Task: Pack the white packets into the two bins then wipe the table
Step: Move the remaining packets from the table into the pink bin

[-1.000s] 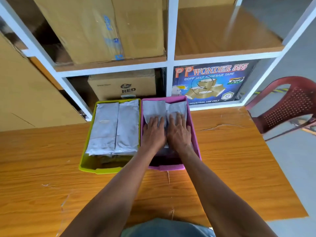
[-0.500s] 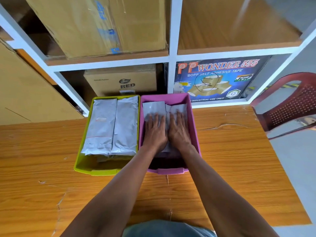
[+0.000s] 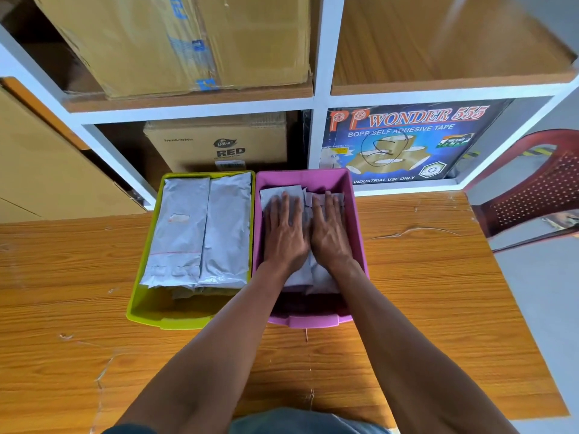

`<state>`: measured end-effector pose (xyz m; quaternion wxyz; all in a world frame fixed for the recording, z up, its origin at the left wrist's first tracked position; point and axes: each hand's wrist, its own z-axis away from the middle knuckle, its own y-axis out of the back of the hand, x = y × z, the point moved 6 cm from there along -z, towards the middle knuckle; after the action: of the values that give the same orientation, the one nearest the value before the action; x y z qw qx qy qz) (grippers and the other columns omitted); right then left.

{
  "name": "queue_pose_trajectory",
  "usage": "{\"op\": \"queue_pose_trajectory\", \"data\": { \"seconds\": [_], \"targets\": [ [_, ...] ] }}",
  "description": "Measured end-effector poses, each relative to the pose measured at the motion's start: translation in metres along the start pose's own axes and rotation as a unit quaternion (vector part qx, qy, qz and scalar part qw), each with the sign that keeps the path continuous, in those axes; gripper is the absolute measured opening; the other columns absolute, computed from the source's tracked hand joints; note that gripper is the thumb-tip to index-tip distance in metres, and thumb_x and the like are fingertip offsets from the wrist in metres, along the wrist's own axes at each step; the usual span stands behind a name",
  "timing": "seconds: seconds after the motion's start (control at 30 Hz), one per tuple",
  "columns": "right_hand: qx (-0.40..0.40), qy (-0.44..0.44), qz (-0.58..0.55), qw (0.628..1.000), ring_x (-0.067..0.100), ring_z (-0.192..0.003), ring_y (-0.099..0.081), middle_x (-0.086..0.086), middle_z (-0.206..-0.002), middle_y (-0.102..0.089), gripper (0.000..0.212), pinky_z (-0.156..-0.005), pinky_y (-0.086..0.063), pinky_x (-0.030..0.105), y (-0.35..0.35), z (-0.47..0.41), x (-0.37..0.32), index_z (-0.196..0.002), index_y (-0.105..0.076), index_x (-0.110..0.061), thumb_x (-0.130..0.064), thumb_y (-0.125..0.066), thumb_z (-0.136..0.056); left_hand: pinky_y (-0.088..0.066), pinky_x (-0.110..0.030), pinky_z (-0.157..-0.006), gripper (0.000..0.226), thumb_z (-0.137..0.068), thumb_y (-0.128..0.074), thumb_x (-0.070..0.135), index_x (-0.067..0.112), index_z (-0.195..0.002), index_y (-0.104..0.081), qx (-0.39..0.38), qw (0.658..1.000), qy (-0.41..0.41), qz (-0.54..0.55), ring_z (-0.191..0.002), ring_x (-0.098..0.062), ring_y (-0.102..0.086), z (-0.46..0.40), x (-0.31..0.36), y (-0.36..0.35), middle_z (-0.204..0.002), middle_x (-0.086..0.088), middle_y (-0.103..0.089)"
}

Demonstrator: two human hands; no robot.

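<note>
Two bins stand side by side at the far edge of the wooden table (image 3: 438, 292). The green bin (image 3: 150, 311) on the left holds white packets (image 3: 200, 233) lying flat, two on top. The pink bin (image 3: 355, 220) on the right holds more white packets (image 3: 305, 278). My left hand (image 3: 285, 233) and my right hand (image 3: 330, 233) lie flat beside each other, fingers straight, pressing down on the packets in the pink bin. My hands and forearms hide most of those packets.
A white shelf unit (image 3: 322, 89) rises right behind the bins, with cardboard boxes (image 3: 216, 142) and a blue tape carton (image 3: 404, 142) in it. A red plastic chair (image 3: 539, 189) stands at the right past the table's end.
Both hands have stayed flat on the packets in the pink bin, shifting only slightly forward. The head camera has moved a little, so the bins sit lower in view.
</note>
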<state>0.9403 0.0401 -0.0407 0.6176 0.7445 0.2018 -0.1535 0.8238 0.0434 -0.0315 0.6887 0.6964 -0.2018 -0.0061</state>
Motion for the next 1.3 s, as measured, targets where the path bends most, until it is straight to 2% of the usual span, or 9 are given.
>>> {"op": "queue_pose_trajectory", "data": {
  "seconds": [0.13, 0.2, 0.3, 0.47, 0.57, 0.73, 1.1, 1.2, 1.3],
  "targets": [
    [-0.006, 0.002, -0.008, 1.0, 0.045, -0.16, -0.001, 0.029, -0.171, -0.008, 0.064, -0.13, -0.006, 0.06, -0.016, 0.0, 0.011, -0.166, -0.017, -0.002, -0.016, -0.043, -0.109, -0.007, -0.061, -0.129, 0.07, -0.107, -0.014, 0.042, 0.007, -0.168, -0.017, 0.003, 1.0, -0.026, -0.014, -0.162, -0.043, 0.004, 0.003, -0.003, -0.012, -0.175, -0.022, -0.003],
    [0.017, 0.011, -0.012, 1.0, 0.045, -0.16, 0.0, 0.029, -0.171, -0.009, 0.068, -0.131, -0.002, 0.055, -0.013, -0.001, 0.012, -0.166, -0.018, -0.002, -0.018, -0.05, -0.108, -0.004, -0.06, -0.13, 0.07, -0.106, -0.019, 0.041, 0.008, -0.168, -0.02, 0.022, 0.999, -0.028, -0.004, -0.162, -0.042, 0.003, 0.004, 0.0, -0.005, -0.175, -0.022, -0.005],
    [0.058, 0.025, -0.02, 0.998, 0.039, -0.16, 0.002, 0.029, -0.171, -0.013, 0.065, -0.132, 0.004, 0.047, -0.01, -0.001, 0.011, -0.165, -0.023, -0.004, -0.019, -0.046, -0.107, -0.001, -0.059, -0.131, 0.069, -0.105, -0.02, 0.039, 0.012, -0.168, -0.018, 0.038, 0.999, -0.037, 0.002, -0.162, -0.044, 0.003, 0.002, 0.004, 0.001, -0.175, -0.02, -0.006],
    [0.079, 0.03, -0.013, 0.996, 0.045, -0.158, -0.016, 0.03, -0.167, -0.025, 0.061, -0.13, -0.01, 0.057, -0.018, -0.002, 0.015, -0.161, -0.033, -0.001, -0.016, -0.051, -0.105, -0.009, -0.061, -0.129, 0.064, -0.11, -0.015, 0.037, 0.011, -0.168, -0.023, 0.045, 0.998, -0.035, 0.014, -0.161, -0.046, -0.002, -0.002, -0.003, -0.014, -0.175, -0.019, -0.013],
    [0.088, 0.031, 0.011, 0.996, 0.045, -0.159, -0.014, 0.029, -0.168, -0.023, 0.063, -0.13, -0.01, 0.057, -0.021, -0.004, 0.014, -0.162, -0.032, 0.0, -0.014, -0.055, -0.105, -0.008, -0.061, -0.129, 0.067, -0.11, 0.005, 0.037, 0.01, -0.169, -0.013, 0.032, 0.998, -0.045, -0.004, -0.162, -0.045, 0.003, -0.005, -0.006, -0.023, -0.175, -0.02, -0.006],
    [0.092, 0.033, 0.03, 0.995, 0.039, -0.161, -0.008, 0.026, -0.17, -0.02, 0.068, -0.13, -0.01, 0.057, -0.025, -0.003, 0.015, -0.163, -0.029, -0.002, -0.01, -0.06, -0.103, -0.004, -0.062, -0.128, 0.068, -0.106, 0.018, 0.031, 0.007, -0.168, 0.003, -0.005, 0.997, -0.06, -0.042, -0.161, -0.044, 0.012, -0.007, -0.011, -0.041, -0.175, -0.02, 0.005],
    [0.086, 0.022, 0.041, 0.995, 0.039, -0.161, -0.01, 0.022, -0.172, -0.019, 0.066, -0.13, -0.011, 0.057, -0.03, -0.001, 0.018, -0.165, -0.026, -0.005, -0.013, -0.054, -0.105, -0.003, -0.065, -0.127, 0.061, -0.111, 0.007, 0.026, 0.003, -0.167, 0.003, -0.018, 0.994, -0.078, -0.067, -0.16, -0.049, 0.011, -0.006, -0.009, -0.043, -0.175, -0.024, 0.004],
    [0.068, 0.023, 0.048, 0.996, 0.039, -0.161, -0.009, 0.024, -0.171, -0.019, 0.066, -0.131, -0.007, 0.055, -0.029, -0.002, 0.015, -0.164, -0.026, -0.003, -0.013, -0.053, -0.105, -0.004, -0.063, -0.128, 0.064, -0.11, 0.007, 0.032, 0.007, -0.168, -0.001, -0.026, 0.996, -0.063, -0.056, -0.161, -0.046, 0.009, -0.005, -0.008, -0.036, -0.176, -0.021, 0.003],
    [0.013, 0.0, 0.04, 0.999, 0.04, -0.161, 0.001, 0.024, -0.173, -0.008, 0.064, -0.13, -0.004, 0.058, -0.026, -0.006, 0.014, -0.167, -0.019, -0.006, -0.017, -0.046, -0.109, 0.001, -0.058, -0.13, 0.069, -0.107, -0.005, 0.043, 0.013, -0.17, -0.009, -0.04, 0.999, -0.025, -0.024, -0.162, -0.042, 0.008, -0.005, -0.004, -0.016, -0.177, -0.015, 0.002]
  ]
}}
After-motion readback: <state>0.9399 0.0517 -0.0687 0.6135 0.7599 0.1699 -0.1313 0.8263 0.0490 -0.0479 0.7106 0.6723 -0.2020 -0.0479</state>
